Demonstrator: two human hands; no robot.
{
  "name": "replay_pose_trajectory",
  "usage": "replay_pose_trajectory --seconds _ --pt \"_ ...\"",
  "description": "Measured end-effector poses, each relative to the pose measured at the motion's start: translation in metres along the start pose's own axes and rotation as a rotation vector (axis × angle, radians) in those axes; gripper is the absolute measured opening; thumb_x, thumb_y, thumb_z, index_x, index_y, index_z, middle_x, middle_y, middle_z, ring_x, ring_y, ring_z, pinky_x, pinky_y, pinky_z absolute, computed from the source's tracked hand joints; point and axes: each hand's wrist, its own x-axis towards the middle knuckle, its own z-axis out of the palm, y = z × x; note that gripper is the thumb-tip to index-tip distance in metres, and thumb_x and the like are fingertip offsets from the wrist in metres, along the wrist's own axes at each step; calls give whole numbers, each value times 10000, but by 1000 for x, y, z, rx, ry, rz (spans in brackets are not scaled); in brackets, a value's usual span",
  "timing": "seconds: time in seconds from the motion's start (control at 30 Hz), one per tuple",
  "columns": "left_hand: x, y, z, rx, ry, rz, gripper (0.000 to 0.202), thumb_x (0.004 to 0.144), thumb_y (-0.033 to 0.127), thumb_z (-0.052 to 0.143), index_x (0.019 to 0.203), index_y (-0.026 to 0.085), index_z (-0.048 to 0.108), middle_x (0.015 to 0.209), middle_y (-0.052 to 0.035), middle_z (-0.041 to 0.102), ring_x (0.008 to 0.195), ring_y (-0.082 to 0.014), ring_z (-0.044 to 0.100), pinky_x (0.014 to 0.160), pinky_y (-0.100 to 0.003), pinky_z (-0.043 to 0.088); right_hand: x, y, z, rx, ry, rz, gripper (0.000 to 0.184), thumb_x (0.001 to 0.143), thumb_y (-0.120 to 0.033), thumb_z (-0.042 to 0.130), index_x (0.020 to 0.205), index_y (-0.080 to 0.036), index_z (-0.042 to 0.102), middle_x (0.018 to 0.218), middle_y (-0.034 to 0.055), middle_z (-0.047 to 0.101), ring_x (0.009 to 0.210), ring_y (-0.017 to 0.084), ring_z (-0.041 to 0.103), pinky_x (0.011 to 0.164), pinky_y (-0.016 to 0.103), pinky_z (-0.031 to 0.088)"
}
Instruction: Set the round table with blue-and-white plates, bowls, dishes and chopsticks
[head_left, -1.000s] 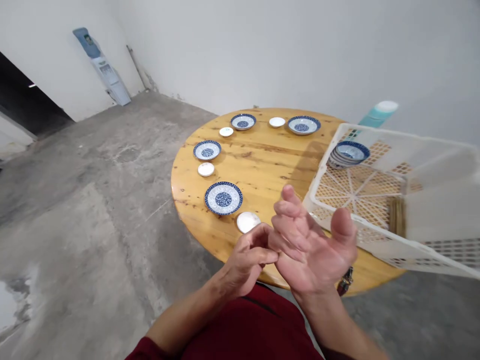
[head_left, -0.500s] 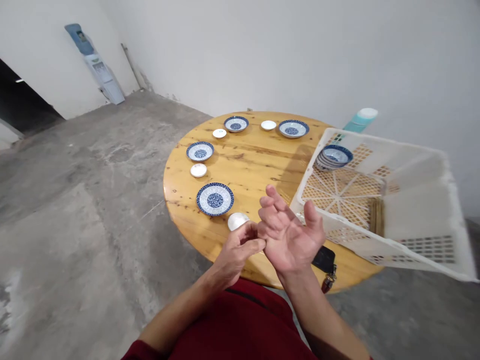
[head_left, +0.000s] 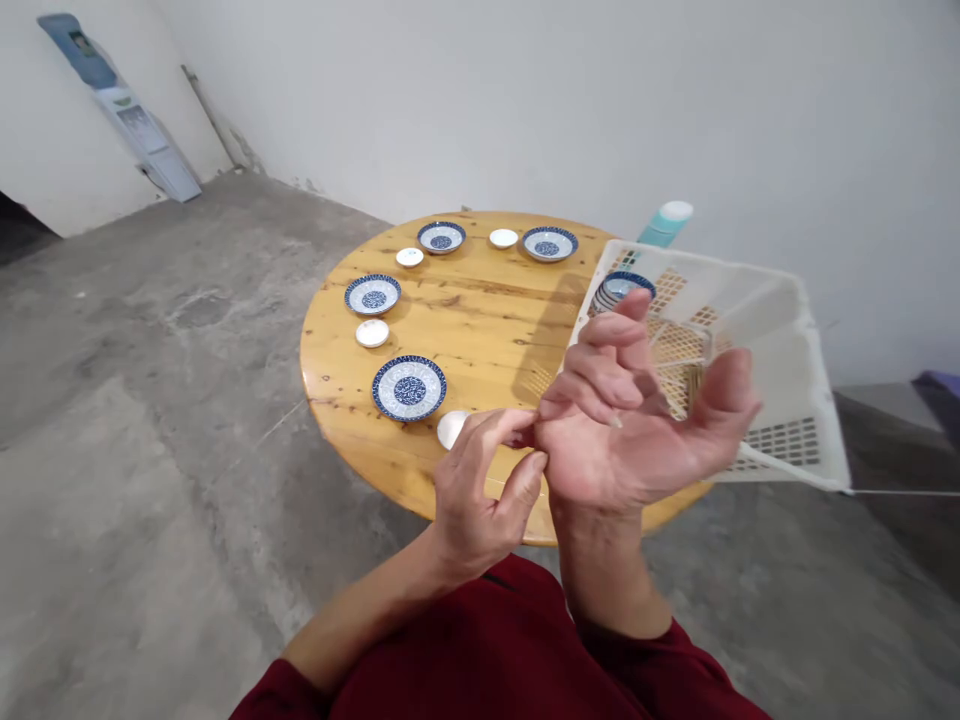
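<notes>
Above the table's near edge, my left hand [head_left: 480, 500] pinches the outer edge of my right hand [head_left: 626, 435] between thumb and fingers. My right hand is palm up and holds nothing, its fingers loosely curled and the thumb apart. Just beyond my left fingers is a small white dish [head_left: 451, 428], partly covered by them. Behind it lies a blue-and-white plate [head_left: 409, 388]. My right hand hides part of a white plastic basket [head_left: 772, 300], where a stack of blue-rimmed bowls [head_left: 628, 284] stands.
Around the round wooden table [head_left: 472, 330] lie more blue-patterned plates [head_left: 373, 295] and small white dishes [head_left: 372, 333]. A turquoise cylinder with a white top [head_left: 666, 222] stands behind the basket. A water dispenser [head_left: 142, 135] stands by the far left wall.
My right hand has come up closer to the camera and right, covering more of the basket. My left hand has followed, keeping hold of its edge. The view has shifted slightly right.
</notes>
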Motion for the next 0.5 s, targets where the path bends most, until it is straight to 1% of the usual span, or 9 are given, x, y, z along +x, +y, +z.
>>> replay_pose_trajectory --seconds 0.13,0.2,0.27,0.33,0.4,0.5 --pt "0 8 -2 8 30 61 262 974 124 605 1228 180 632 1068 -71 744 984 -168 716 874 -307 613 -11 -5 2 -83 10 20 727 730 -860 564 1372 -518 573 1235 78 670 721 257 595 527 416 474" --pt "2 11 -4 24 28 80 268 955 74 606 1201 173 646 1081 -73 747 1017 -168 717 905 -305 610 -14 -5 1 -91 -16 -10 711 732 -842 585 1370 -528 565 1242 66 667 741 262 606 543 415 479" --pt "3 14 -8 36 11 82 276 938 35 608 1177 163 656 1090 -78 743 1034 -162 713 920 -293 603 -14 -3 1 -74 -63 -60 659 760 -786 608 1362 -522 570 1234 56 667 760 258 618 561 411 490" --pt "4 16 -13 44 -14 66 275 928 16 606 1155 160 664 1072 -77 734 1019 -156 710 910 -286 603 -15 0 4 -67 -97 -117 580 781 -726 635 1310 -490 613 1199 54 669 728 236 611 554 399 495" --pt "4 17 -18 56 -43 39 275 923 10 596 1131 172 672 1042 -67 723 981 -149 706 878 -285 607 -15 4 9 -77 -107 -174 484 787 -680 660 1201 -429 680 1122 50 673 635 188 563 507 368 481" --pt "5 17 -24 79 -74 24 274 916 12 591 1099 198 678 1008 -50 717 944 -149 705 841 -287 612 -14 12 16 -50 -114 -259 412 794 -632 660 1061 -329 740 977 35 657 512 122 463 394 305 411"
